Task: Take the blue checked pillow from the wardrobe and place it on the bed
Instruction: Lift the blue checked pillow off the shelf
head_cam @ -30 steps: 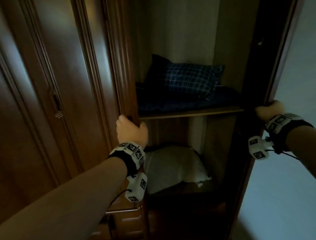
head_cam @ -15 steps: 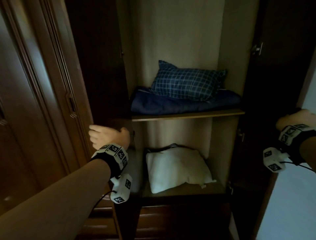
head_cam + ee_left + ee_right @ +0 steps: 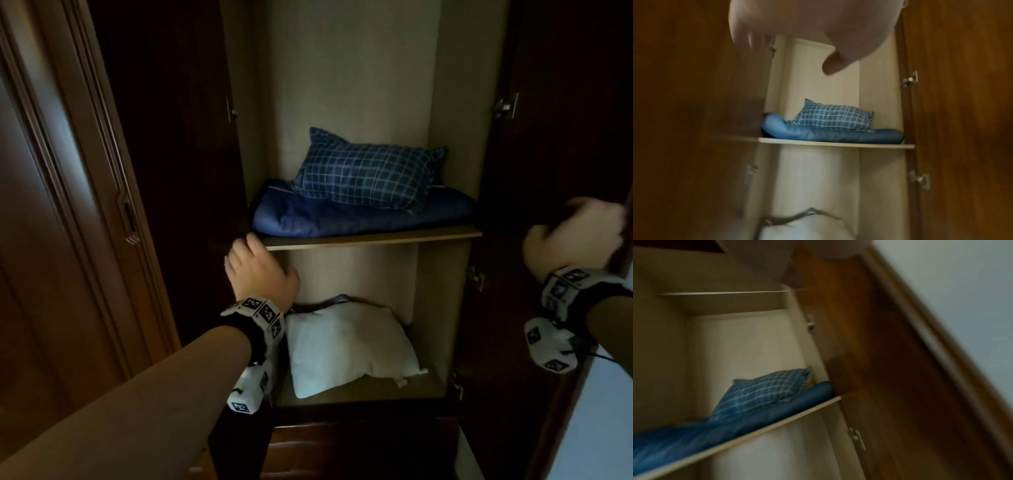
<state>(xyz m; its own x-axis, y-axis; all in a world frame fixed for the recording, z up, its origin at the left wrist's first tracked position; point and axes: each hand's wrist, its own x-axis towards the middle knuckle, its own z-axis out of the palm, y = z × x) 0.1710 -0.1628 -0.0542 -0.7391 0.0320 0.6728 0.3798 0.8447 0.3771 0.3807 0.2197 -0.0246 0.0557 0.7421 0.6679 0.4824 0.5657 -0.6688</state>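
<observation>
The blue checked pillow (image 3: 368,174) lies on the middle shelf (image 3: 373,238) of the open wardrobe (image 3: 346,85), resting on top of a folded dark blue blanket (image 3: 342,216) that fills the shelf from side wall to side wall. The pillow sits toward the back and right of that shelf, its right corner near the right inner wall; its left corner stands up against the pale back panel. Above the pillow the compartment is tall and open up to another shelf (image 3: 725,293), seen in the right wrist view. Below the middle shelf a white pillow (image 3: 346,346) lies in the lower compartment, with something darker tucked behind its top edge.

The left hand (image 3: 260,270) hangs just below the left end of the middle shelf's front edge, fingers loosely spread and holding nothing; whether the fingertips touch the shelf edge cannot be told. The right hand (image 3: 575,236) is blurred, level with the shelf, by the right door (image 3: 555,137); whether it grips the door cannot be told.

Compared with half a second ago, the left hand has left the left door (image 3: 164,154) and moved right toward the shelf, and the right hand has risen.
</observation>
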